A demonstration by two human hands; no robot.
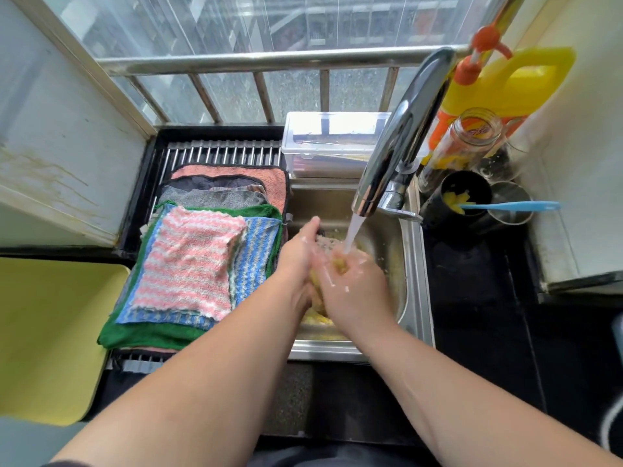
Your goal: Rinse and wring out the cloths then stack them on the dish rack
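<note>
**Yellow cloth under the running tap**

Both hands meet over the steel sink (415, 281), with a yellow cloth (338, 266) bunched between them. The right hand (355, 288) has its fingers curled round the cloth, right where the water stream (353, 230) from the chrome tap (404, 129) lands. The left hand (298, 252) lies against the cloth's left side with one finger stretched towards the back of the sink; how its other fingers lie is hidden, so its grip cannot be told. More of the yellow fabric hangs below the hands into the basin.

To the left, a dish rack (222, 151) spans the black surface (478, 298) and carries a stack of flat cloths: a pink-and-white striped cloth (188, 261) on top, a blue striped cloth (258, 261) under it, then a green cloth (151, 335), with a grey cloth (212, 198) and a salmon cloth (273, 185) showing behind.

A clear plastic box (333, 143) stands behind the sink. Right of the tap are a yellow detergent bottle (515, 82), a glass jar (467, 136) and a black cup (467, 197).
</note>
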